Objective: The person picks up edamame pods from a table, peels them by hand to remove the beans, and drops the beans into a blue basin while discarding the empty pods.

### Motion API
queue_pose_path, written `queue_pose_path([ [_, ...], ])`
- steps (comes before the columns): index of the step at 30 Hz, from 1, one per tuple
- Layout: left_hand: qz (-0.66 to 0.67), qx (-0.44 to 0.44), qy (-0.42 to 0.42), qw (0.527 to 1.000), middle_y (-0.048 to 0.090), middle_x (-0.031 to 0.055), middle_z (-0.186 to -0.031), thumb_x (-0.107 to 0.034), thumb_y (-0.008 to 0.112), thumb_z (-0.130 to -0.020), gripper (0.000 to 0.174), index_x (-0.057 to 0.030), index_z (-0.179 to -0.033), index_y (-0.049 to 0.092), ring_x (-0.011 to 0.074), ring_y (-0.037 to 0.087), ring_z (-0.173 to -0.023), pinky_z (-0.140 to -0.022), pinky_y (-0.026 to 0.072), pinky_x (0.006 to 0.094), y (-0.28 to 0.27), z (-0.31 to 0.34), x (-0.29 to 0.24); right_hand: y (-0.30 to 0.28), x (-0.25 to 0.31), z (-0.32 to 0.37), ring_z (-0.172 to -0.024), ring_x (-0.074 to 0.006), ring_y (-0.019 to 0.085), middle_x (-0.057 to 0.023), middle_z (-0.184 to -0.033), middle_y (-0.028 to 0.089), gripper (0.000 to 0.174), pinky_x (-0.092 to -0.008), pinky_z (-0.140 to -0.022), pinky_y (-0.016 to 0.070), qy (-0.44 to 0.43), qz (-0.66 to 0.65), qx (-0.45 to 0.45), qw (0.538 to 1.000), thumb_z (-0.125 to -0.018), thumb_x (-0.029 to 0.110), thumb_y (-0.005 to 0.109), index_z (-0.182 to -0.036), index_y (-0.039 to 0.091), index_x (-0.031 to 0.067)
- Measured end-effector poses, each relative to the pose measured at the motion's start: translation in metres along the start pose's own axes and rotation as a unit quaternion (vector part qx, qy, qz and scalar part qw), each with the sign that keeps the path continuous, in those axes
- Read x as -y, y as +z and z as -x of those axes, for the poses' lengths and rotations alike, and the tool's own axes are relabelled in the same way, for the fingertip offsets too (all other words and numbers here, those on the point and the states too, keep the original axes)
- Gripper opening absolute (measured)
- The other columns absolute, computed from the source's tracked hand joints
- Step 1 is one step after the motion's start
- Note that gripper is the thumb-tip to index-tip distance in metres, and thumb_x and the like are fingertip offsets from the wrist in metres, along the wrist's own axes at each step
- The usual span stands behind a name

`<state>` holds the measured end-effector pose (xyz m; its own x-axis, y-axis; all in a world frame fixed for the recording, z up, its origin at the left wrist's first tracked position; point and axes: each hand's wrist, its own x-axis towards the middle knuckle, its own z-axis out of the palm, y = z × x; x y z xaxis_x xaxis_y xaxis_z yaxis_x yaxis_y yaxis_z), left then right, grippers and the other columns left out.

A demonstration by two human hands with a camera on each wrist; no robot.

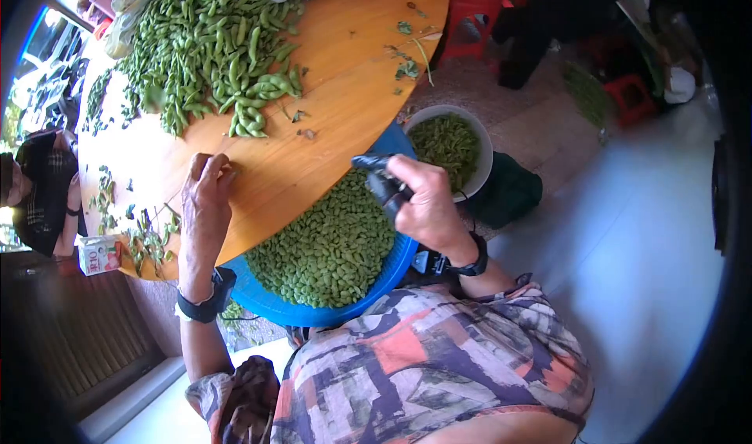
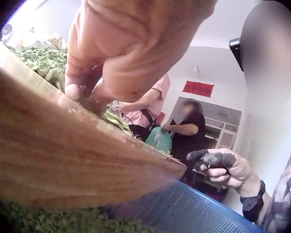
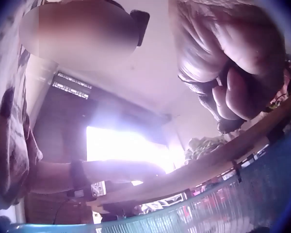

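Bent fingers of my left hand (image 1: 207,201) rest on the round wooden table (image 1: 329,107) near its edge; whether a pod is pinched beneath them is hidden, also in the left wrist view. A large heap of green pods (image 1: 211,44) lies beyond that hand. My right hand (image 1: 427,201) is raised above the right rim of a blue basket (image 1: 274,312), its fingers curled, with black coverings on the thumb and forefinger (image 2: 211,159). No object shows in its grasp. Shelled green beans (image 1: 329,248) fill the basket, partly under the table edge.
A pale bowl of pods (image 1: 446,142) stands on the floor at right, beside a dark green bag (image 1: 509,189). Stems and leaves (image 1: 149,240) and a small carton (image 1: 99,254) lie at the table's left edge. Red stools (image 1: 470,21) and other people are farther off.
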<state>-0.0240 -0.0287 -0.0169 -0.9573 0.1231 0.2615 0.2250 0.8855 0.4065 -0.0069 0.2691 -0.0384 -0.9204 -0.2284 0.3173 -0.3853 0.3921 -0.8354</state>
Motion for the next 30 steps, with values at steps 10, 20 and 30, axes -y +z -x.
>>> queue_pose_path([
  [10,0.319,-0.094,-0.113,0.936,0.061,0.0056,-0.094,0.002,0.058,-0.090,0.006,0.0007,-0.096,0.059,0.0150,0.058,-0.075,-0.066,0.0470,0.0267,-0.005,0.027,-0.022,0.006,0.016,0.003,-0.067,-0.0264,0.059,-0.0166,-0.081,0.063,0.035,-0.0350,-0.065,0.0486,0.036,-0.088,0.099,0.991,-0.076,-0.004,0.057,-0.109,0.066,0.0027],
  [20,0.606,-0.014,-0.190,0.773,0.062,0.0033,-0.074,-0.006,0.061,-0.094,0.010,0.0014,-0.100,0.059,0.0082,0.058,-0.065,-0.056,0.0471,0.0220,0.039,0.052,-0.086,0.032,0.032,-0.015,-0.071,-0.0217,0.057,-0.0124,-0.080,0.056,0.023,-0.0319,-0.066,0.0456,-0.016,-0.154,0.099,0.983,-0.077,-0.001,0.062,-0.100,0.065,-0.0007],
  [30,0.533,-0.061,-0.179,0.825,0.059,0.0006,-0.073,-0.003,0.058,-0.095,0.005,0.0014,-0.098,0.060,0.0062,0.053,-0.062,-0.054,0.0432,0.0205,0.057,0.070,-0.084,0.030,0.030,-0.003,-0.058,-0.0016,0.046,0.0035,-0.072,0.049,0.028,-0.0186,-0.052,0.0376,0.171,-0.376,0.205,0.887,-0.092,0.012,0.053,-0.115,0.062,-0.0004],
])
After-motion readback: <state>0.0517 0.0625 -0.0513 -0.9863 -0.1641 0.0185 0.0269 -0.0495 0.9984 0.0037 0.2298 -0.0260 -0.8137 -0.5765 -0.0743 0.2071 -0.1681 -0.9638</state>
